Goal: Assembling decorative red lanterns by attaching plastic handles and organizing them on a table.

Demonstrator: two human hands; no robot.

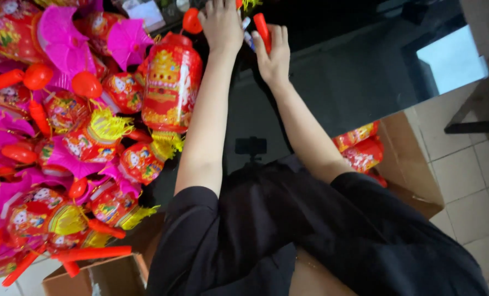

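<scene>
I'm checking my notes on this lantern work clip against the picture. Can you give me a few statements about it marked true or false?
1. The right hand holds a red stick. True.
2. The pile of lanterns lies to the person's right. False: it lies to the left.
3. The cardboard box holds red lanterns. True.
4. The tall red lantern has a blue tassel. False: the tassel is yellow.
5. The left hand rests in the lap. False: it reaches forward.
</scene>
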